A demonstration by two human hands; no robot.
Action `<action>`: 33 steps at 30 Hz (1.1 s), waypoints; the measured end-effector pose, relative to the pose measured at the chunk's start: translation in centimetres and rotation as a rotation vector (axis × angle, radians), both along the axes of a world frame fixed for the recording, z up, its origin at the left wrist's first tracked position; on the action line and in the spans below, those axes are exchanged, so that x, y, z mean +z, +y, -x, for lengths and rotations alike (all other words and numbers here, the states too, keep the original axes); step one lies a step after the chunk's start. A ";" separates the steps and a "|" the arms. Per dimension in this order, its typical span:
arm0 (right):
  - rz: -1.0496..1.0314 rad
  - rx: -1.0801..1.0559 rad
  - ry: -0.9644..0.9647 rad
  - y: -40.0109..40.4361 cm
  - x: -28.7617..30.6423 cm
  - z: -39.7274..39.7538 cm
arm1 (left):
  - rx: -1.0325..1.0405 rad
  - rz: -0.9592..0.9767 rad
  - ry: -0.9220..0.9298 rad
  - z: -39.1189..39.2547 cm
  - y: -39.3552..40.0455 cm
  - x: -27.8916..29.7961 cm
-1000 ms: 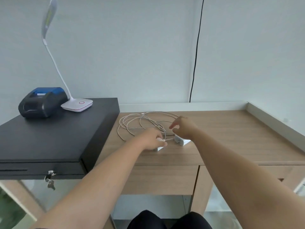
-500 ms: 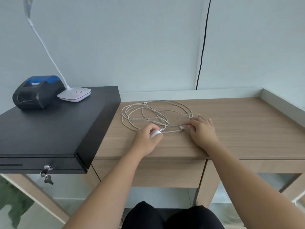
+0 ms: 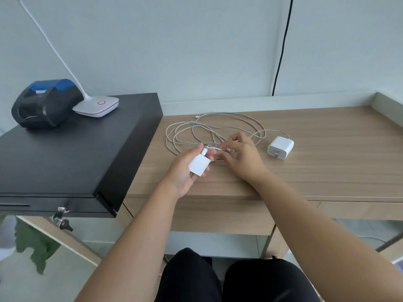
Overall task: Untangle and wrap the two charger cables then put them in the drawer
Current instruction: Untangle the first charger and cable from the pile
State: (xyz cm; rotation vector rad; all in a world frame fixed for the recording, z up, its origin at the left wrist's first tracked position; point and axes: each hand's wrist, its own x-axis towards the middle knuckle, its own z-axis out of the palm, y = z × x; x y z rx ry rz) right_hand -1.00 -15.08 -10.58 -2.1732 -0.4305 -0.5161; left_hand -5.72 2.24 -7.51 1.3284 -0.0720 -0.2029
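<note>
Your left hand (image 3: 187, 168) lies palm up, its fingers (image 3: 210, 151) curled around a white charger block (image 3: 199, 166). At its 2 o'clock, your right hand (image 3: 242, 156) has its fingers (image 3: 234, 139) pinched on the cable by the block's plug end. The tangled cables (image 3: 209, 131) lie on the table (image 3: 327, 166) at 12 o'clock of both hands; a second charger block (image 3: 280, 147) rests at 3 o'clock.

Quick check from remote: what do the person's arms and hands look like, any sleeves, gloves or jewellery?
Both forearms are bare up to the frame edge, with no sleeves visible. The left hand and right hand wear no gloves, and no rings, watch or bracelets show. Dark black trousers cover the lap below.
</note>
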 end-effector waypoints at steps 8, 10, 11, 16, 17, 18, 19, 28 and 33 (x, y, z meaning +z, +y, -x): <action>-0.110 -0.196 0.095 -0.7 3.2 -2.0 | -0.392 0.421 -0.274 1.5 1.6 9.8; -0.047 -0.283 0.128 -1.1 5.1 -2.6 | -0.371 0.373 -0.372 1.9 2.0 12.5; -0.002 -0.299 0.135 -1.4 6.0 -2.8 | -0.327 0.345 -0.422 2.0 2.2 13.7; 0.335 -0.403 0.098 -4.1 10.0 -4.1 | -0.027 0.365 -0.613 1.6 4.2 18.3; 0.423 -0.433 0.136 -4.8 10.8 -4.3 | 0.034 0.403 -0.626 1.4 4.7 19.0; 0.516 -0.458 0.186 -5.5 11.5 -4.6 | 0.096 0.445 -0.636 1.3 5.3 19.7; 0.596 -0.478 0.233 -6.1 12.2 -4.7 | 0.153 0.486 -0.646 1.1 5.9 20.4; 0.684 -0.577 0.333 -11.5 17.9 -5.4 | 0.432 0.596 -0.655 -1.8 12.2 24.3; 0.385 -0.387 0.212 -14.2 22.5 -6.3 | 0.554 0.535 -0.595 -4.1 13.3 24.2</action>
